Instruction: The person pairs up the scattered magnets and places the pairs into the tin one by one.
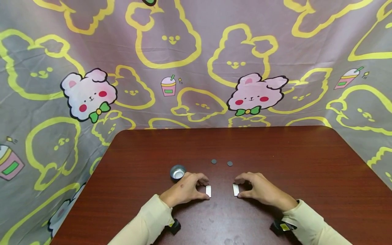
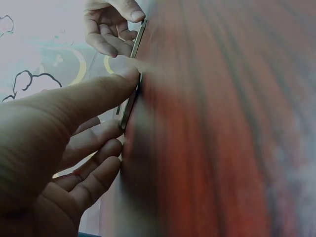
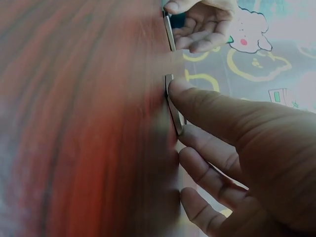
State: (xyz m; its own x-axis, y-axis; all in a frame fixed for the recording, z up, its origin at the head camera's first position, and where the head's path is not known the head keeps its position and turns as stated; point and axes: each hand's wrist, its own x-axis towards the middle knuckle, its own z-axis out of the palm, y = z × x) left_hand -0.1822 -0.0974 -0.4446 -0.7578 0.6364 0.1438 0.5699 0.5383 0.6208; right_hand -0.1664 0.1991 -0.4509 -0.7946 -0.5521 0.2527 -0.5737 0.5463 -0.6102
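My left hand (image 1: pixel 190 189) pinches a small white rectangular piece (image 1: pixel 208 191) by its two short ends, between thumb and index finger. Opposite it, my right hand (image 1: pixel 260 189) grips a matching white piece (image 1: pixel 235 190) the same way. The two pieces are apart, with bare tabletop between them. Seen edge-on in the left wrist view, the left piece (image 2: pixel 131 106) is thin and close to the table surface; the right wrist view shows the right piece (image 3: pixel 173 108) likewise. Whether they rest fully on the wood, I cannot tell.
Two small dark discs (image 1: pixel 214 161) (image 1: pixel 230 163) lie beyond the hands on the brown wooden table (image 1: pixel 275 146). A small round metal bowl (image 1: pixel 173 169) stands just behind my left hand. Patterned cloth (image 1: pixel 196 78) hangs behind the table and along its sides.
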